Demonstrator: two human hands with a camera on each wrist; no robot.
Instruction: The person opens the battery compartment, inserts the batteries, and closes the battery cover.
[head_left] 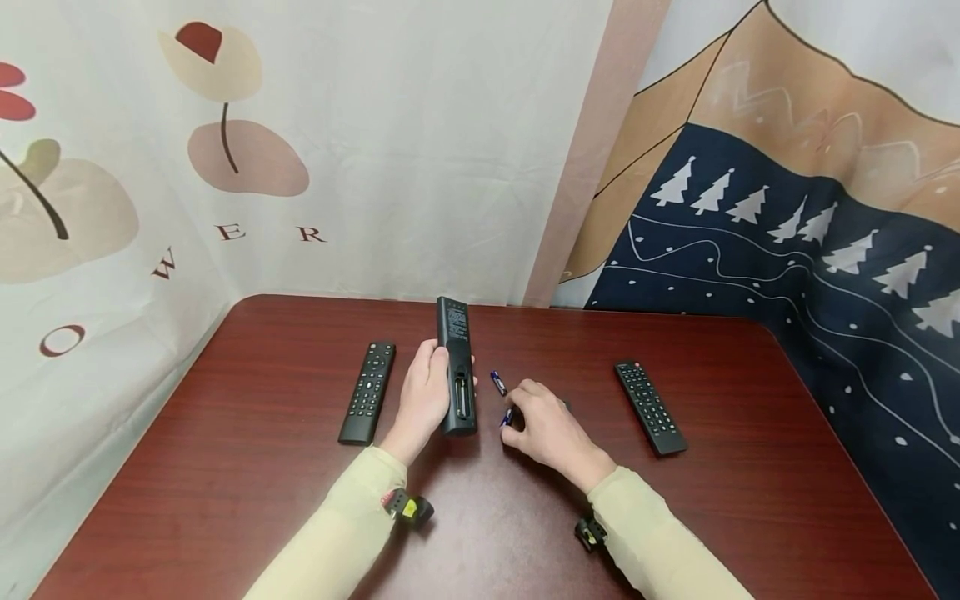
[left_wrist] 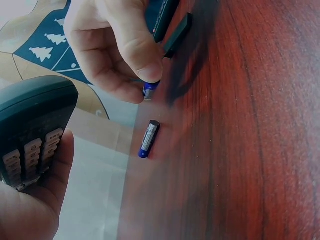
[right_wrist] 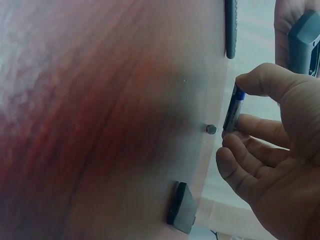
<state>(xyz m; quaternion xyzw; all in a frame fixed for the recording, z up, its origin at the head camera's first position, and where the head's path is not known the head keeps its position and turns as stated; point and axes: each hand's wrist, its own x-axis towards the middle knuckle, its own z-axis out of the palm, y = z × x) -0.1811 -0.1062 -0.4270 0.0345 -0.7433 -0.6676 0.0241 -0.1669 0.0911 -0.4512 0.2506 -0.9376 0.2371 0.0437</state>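
My left hand (head_left: 424,392) grips a black remote control (head_left: 455,333) by its sides, with its back turned up and its battery compartment (head_left: 462,395) uncovered. To the right of it, my right hand (head_left: 551,433) pinches a blue and dark battery (right_wrist: 234,108) by its ends between thumb and finger. On the table just beyond those fingertips lies a second battery (head_left: 498,383), blue with a pale label in the left wrist view. A small black battery cover (right_wrist: 182,209) rests on the table by the right hand, mostly hidden behind it in the head view.
One black remote (head_left: 367,393) lies buttons up left of my left hand. Another remote (head_left: 650,407) lies buttons up at the right. The reddish-brown table (head_left: 247,467) ends at a printed curtain (head_left: 420,150) along its back and sides.
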